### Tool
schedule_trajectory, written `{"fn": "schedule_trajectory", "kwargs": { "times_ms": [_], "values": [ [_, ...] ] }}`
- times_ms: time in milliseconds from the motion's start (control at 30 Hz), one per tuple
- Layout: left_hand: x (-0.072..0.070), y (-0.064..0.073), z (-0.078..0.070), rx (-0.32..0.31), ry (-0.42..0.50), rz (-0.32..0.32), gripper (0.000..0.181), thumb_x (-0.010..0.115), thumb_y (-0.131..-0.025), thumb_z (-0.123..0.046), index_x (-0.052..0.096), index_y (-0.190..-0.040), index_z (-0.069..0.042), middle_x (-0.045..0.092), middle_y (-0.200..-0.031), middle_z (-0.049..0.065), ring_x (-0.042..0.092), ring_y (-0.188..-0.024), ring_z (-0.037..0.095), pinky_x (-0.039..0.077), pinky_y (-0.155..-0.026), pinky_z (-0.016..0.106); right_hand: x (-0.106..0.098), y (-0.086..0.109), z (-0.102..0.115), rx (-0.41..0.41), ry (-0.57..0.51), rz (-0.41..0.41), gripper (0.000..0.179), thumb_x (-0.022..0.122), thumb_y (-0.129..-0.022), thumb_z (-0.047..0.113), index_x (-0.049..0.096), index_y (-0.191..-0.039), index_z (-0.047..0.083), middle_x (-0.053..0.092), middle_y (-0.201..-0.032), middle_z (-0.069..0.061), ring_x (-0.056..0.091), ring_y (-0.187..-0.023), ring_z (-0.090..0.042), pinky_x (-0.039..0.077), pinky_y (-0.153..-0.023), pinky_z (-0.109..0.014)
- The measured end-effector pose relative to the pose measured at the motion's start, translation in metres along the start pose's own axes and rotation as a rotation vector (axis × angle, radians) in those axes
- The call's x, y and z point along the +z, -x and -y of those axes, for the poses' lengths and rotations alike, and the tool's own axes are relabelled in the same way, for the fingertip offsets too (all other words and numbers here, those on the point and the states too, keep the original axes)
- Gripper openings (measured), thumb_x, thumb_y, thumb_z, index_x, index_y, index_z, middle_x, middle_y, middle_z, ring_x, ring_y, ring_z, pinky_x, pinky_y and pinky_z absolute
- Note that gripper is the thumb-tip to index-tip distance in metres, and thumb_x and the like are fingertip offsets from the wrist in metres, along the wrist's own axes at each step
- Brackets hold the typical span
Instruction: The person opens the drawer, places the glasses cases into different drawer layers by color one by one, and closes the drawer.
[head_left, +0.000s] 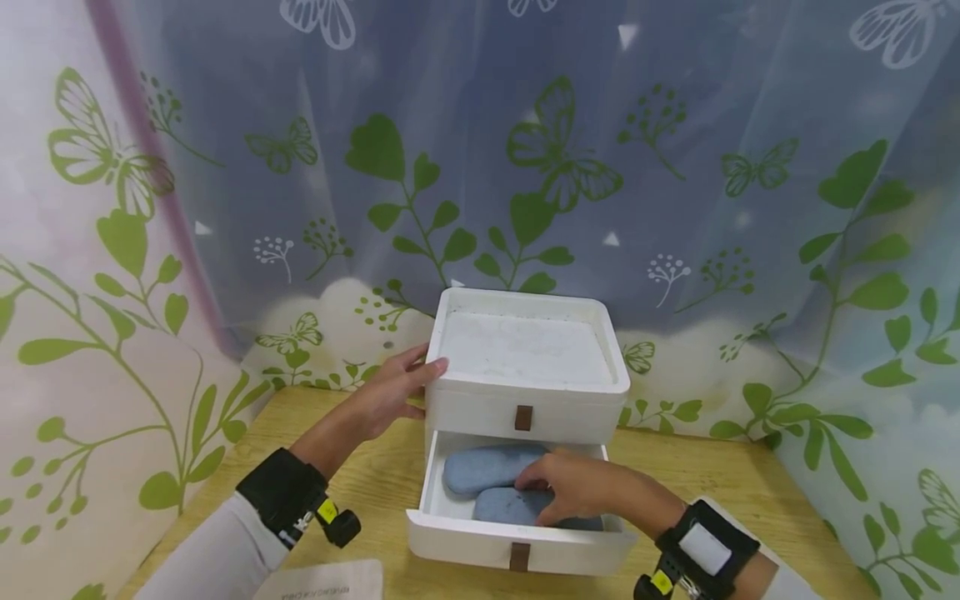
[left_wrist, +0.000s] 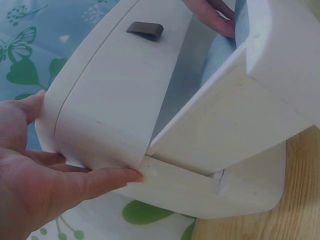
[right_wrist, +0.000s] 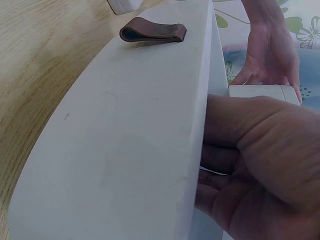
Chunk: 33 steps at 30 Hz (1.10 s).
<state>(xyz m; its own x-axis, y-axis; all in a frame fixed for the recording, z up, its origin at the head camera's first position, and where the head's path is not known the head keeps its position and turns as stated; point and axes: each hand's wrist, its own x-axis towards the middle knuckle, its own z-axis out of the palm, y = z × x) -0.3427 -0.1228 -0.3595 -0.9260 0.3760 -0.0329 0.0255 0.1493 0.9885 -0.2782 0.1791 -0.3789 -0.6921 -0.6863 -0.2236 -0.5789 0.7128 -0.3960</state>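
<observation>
Right grip (head_left: 581, 486) curls, thumb and fingers, about the front blue case (head_left: 501, 505), directly beneath it, long axis side to side in the pulled-out lower drawer (head_left: 457, 537). Left hand (head_left: 393, 390), farther off, rests spread-fingered against the white cabinet (head_left: 472, 410). Wooden counter (head_left: 697, 492); butterfly-patterned curtain (head_left: 465, 75) behind.

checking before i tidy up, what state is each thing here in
White drawer unit, upright
Top drawer, closed
Lower drawer, pulled open
Rear blue object, lying in lower drawer
Front blue object, held in lower drawer
Left grip, touching the unit
Right grip, holding front blue object
Printed item, flat, cut off by frame
</observation>
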Motion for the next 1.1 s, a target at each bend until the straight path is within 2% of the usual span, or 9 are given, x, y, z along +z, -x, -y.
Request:
{"fn": "schedule_trajectory", "kwargs": {
  "times_ms": [233, 533, 967, 1100],
  "values": [
    [0.002, 0.0, -0.002, 0.001, 0.006, 0.002, 0.073, 0.057, -0.106, -0.045, 0.022, -0.167, -0.024, 0.043, -0.162, 0.016, 0.052, -0.141, 0.041, 0.048, -0.109, 0.064, 0.003, 0.005, -0.003, -0.053, 0.014, -0.047, 0.046, 0.086, -0.085, 0.02, 0.073, -0.127, 0.005, 0.076, -0.124, -0.006, 0.07, -0.111, -0.012, 0.057, -0.09, -0.025],
    [0.001, 0.0, -0.001, 0.0, -0.003, -0.002, 0.074, 0.057, -0.106, -0.047, 0.021, -0.167, -0.024, 0.043, -0.162, 0.016, 0.052, -0.141, 0.041, 0.047, -0.11, 0.065, 0.007, 0.014, -0.002, -0.053, 0.039, -0.088, 0.045, 0.085, -0.087, 0.021, 0.073, -0.127, 0.005, 0.075, -0.124, -0.007, 0.07, -0.111, -0.015, 0.058, -0.09, -0.029],
    [0.0, 0.0, 0.002, 0.018, -0.011, 0.008, 0.074, 0.056, -0.106, -0.048, 0.02, -0.167, -0.025, 0.043, -0.161, 0.017, 0.051, -0.141, 0.043, 0.047, -0.11, 0.065, 0.006, 0.033, 0.003, -0.06, -0.065, -0.161, 0.045, 0.079, -0.093, 0.025, 0.07, -0.129, 0.001, 0.074, -0.124, -0.01, 0.071, -0.108, -0.021, 0.06, -0.089, -0.034],
    [0.0, 0.001, 0.002, 0.021, -0.016, 0.014, 0.074, 0.055, -0.106, -0.049, 0.021, -0.167, -0.026, 0.043, -0.162, 0.017, 0.051, -0.142, 0.043, 0.047, -0.11, 0.065, 0.008, 0.038, 0.009, -0.094, -0.095, -0.221, 0.043, 0.077, -0.095, 0.026, 0.07, -0.128, 0.0, 0.074, -0.122, -0.011, 0.072, -0.104, -0.021, 0.06, -0.087, -0.032]
  ]
}}
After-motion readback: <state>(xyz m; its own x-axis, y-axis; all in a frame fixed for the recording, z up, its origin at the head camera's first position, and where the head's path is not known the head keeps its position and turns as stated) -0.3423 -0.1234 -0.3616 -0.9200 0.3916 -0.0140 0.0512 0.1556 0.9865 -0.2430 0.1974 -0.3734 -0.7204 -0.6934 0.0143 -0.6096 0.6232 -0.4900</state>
